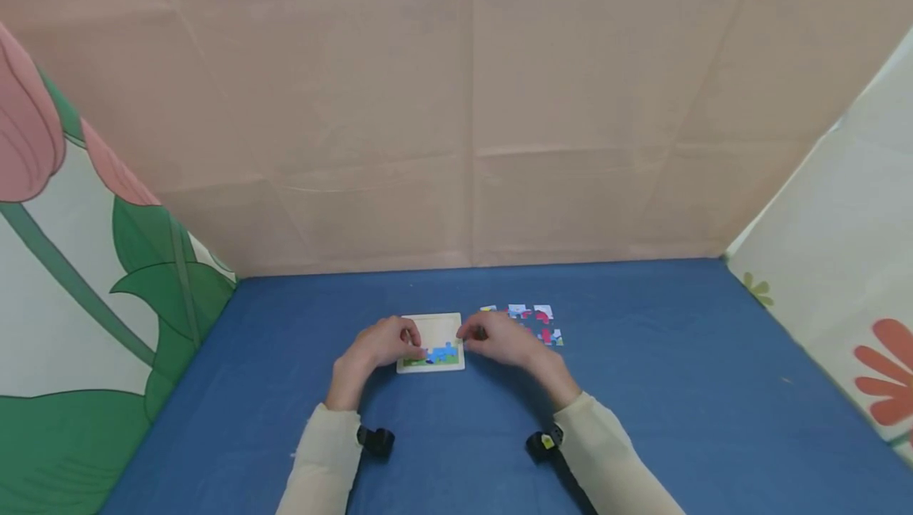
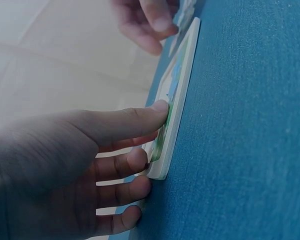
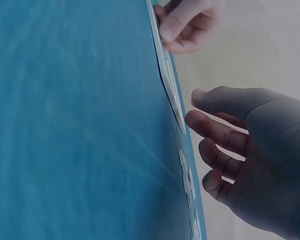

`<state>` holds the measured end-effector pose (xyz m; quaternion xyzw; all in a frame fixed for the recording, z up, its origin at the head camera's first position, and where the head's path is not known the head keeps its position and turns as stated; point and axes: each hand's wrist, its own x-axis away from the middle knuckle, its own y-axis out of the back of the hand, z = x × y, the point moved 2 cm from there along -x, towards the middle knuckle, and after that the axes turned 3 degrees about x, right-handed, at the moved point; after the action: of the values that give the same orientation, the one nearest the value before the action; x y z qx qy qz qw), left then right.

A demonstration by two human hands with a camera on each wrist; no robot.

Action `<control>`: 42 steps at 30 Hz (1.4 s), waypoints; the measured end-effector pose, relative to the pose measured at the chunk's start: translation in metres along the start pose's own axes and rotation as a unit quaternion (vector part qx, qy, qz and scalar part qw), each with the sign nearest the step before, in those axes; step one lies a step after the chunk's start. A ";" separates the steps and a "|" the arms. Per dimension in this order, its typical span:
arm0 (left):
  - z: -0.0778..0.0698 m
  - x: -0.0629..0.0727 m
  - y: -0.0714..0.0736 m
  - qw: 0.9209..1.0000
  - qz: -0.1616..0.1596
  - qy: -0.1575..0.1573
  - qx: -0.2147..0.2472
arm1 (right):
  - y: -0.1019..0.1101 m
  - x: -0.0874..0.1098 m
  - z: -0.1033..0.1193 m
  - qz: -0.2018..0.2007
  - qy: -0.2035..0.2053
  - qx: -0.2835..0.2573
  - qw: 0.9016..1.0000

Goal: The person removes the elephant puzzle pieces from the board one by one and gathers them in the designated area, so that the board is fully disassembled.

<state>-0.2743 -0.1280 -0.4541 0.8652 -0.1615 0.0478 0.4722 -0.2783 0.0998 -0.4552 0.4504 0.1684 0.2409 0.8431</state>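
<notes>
A shallow light wooden puzzle tray (image 1: pixel 431 368) lies on the blue cloth, its lower part filled with green and blue jigsaw pieces (image 1: pixel 444 353). My left hand (image 1: pixel 385 341) is over the tray's left side. In the left wrist view, that hand's straight thumb (image 2: pixel 140 120) touches the pieces near the tray's edge; the index fingertip is hidden behind it. My right hand (image 1: pixel 502 338) hovers by the tray's right edge, fingers loosely bent. In the right wrist view, a gap shows between its thumb (image 3: pixel 215 97) and index finger, with nothing held there.
Several loose jigsaw pieces (image 1: pixel 544 313) lie to the right of the tray, partly covered by my right hand. Blue cloth (image 1: pixel 642 356) covers the table. A beige sheet (image 1: pixel 471 143) hangs at the back, with flower-printed panels at both sides.
</notes>
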 end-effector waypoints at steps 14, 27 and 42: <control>0.000 -0.001 -0.001 1.000 -0.005 0.003 0.003 | -0.013 -0.006 0.013 0.014 0.021 0.005 1.000; 0.000 -0.001 -0.001 1.000 -0.006 0.010 0.004 | -0.015 -0.005 0.013 0.015 0.011 0.015 1.000; 0.000 -0.001 -0.002 1.000 -0.005 0.013 0.006 | -0.014 -0.005 0.016 0.015 0.001 0.015 1.000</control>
<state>-0.2745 -0.1266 -0.4558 0.8682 -0.1504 0.0574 0.4694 -0.2712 0.0795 -0.4585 0.4656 0.1658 0.2514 0.8322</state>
